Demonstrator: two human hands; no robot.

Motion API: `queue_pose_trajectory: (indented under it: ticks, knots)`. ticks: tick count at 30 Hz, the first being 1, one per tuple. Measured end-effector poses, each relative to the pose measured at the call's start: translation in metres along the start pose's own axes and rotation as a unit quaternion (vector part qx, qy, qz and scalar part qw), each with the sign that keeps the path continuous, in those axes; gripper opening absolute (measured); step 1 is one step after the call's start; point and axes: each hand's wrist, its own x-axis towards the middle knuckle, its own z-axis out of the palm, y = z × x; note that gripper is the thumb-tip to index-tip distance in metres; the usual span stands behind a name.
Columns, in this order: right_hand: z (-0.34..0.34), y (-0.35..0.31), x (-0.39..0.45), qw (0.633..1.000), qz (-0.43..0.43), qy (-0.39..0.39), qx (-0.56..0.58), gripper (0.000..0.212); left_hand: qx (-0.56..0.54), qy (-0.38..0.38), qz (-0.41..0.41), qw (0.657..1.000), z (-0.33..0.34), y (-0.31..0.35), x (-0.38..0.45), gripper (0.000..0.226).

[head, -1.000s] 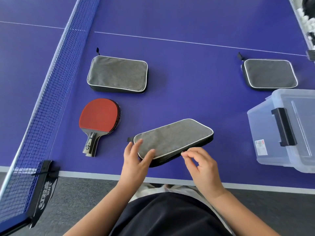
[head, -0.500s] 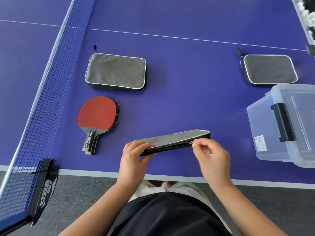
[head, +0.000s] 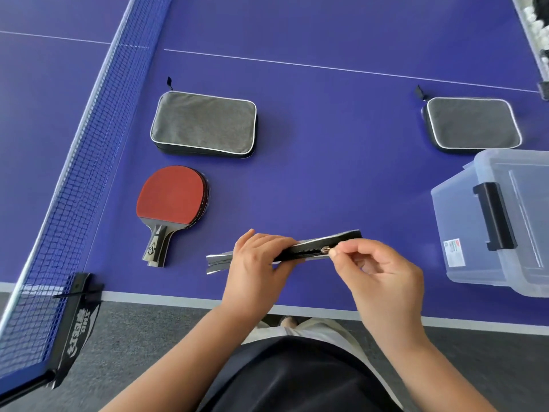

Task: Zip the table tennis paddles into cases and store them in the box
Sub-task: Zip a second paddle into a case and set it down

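A grey paddle case [head: 309, 250] stands on edge above the table's near side, its black zipper side facing me. My left hand [head: 255, 269] grips its middle-left part, and the case's left end gapes open past that hand. My right hand [head: 377, 275] pinches the zipper pull [head: 326, 249] near the case's right end. A stack of red-faced paddles [head: 170, 200] lies flat to the left. Two more grey cases lie flat, one [head: 205, 123] behind the paddles, one [head: 472, 123] at the far right. The clear plastic box [head: 463, 233] with a black latch sits at the right.
The blue net [head: 80, 150] runs along the left, with its black clamp [head: 74, 325] at the table's near edge. The purple table [head: 341, 144] stretches ahead with a white line across it. Grey carpet lies below the near edge.
The case was lying flat under both hands; it has been tipped up onto its edge. My right hand took the zipper pull, and the case's left end now gapes open.
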Motion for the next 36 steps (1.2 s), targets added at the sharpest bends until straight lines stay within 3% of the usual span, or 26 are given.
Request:
queue_pose_trajectory:
  ticks: [7,13,17,23,30,33,36]
  knots:
    - [-0.018,-0.001,0.013,0.996,0.071,0.031,0.033,0.017,-0.073,0.003,-0.056,0.996,-0.016,-0.011,-0.007,0.019]
    - [-0.009,-0.008,0.003,0.995,0.077,-0.016,0.060,0.017,-0.060,-0.029,-0.019,0.998,-0.013,0.035,0.005,0.040]
    - [-0.013,-0.008,0.009,0.996,0.065,-0.002,0.054,0.018,-0.109,-0.005,-0.033,0.993,-0.015,0.049,0.011,0.016]
    - [-0.032,0.019,0.029,0.994,0.099,0.044,-0.002,0.016,-0.201,0.009,-0.094,0.975,-0.032,0.026,-0.001,0.020]
    - [-0.028,0.042,0.043,0.992,0.125,0.013,-0.019,0.016,-0.283,0.024,-0.103,0.953,-0.042,0.013,-0.005,0.012]
    - [-0.022,0.044,0.044,0.993,0.106,0.009,-0.057,0.017,-0.269,0.036,-0.135,0.953,-0.042,0.017,-0.006,0.017]
    - [-0.011,0.037,0.032,0.992,-0.007,0.032,-0.121,0.026,-0.250,0.090,-0.188,0.946,-0.039,0.024,-0.005,0.026]
